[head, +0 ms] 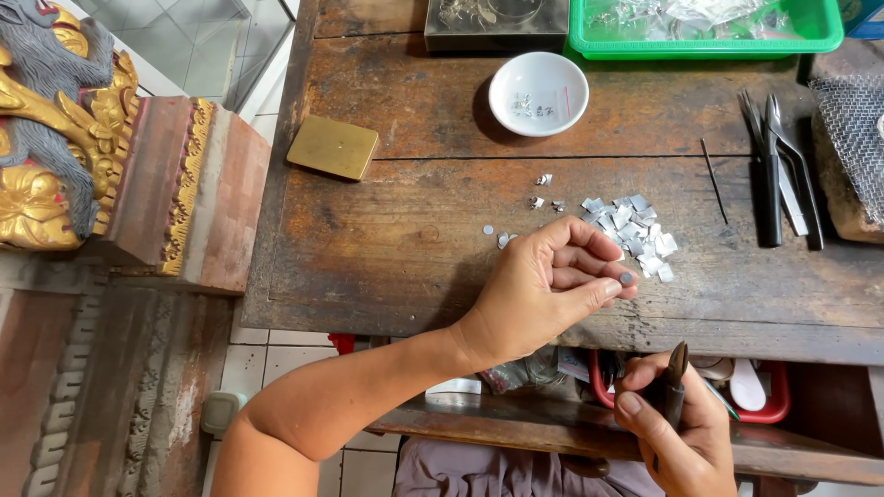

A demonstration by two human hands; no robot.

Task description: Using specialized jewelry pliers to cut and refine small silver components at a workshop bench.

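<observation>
My left hand (552,285) hovers over the front of a worn wooden table (387,230), fingers curled, pinching a tiny round silver piece (626,277) between thumb and fingertips. Just beyond it lies a heap of small flat silver cut pieces (631,235), with a few loose bits (543,191) and small discs (502,237) scattered to its left. My right hand (672,428) is lower, below the table's front edge, closed around a dark slim metal tool (676,379) that points up.
A white bowl (539,93) with tiny bits stands at the back. A green tray (704,28) of silver scraps, a brass block (333,146), dark pliers and shears (783,170), a thin rod (713,179), wire mesh (852,138). A carved gilded statue base (110,156) stands left.
</observation>
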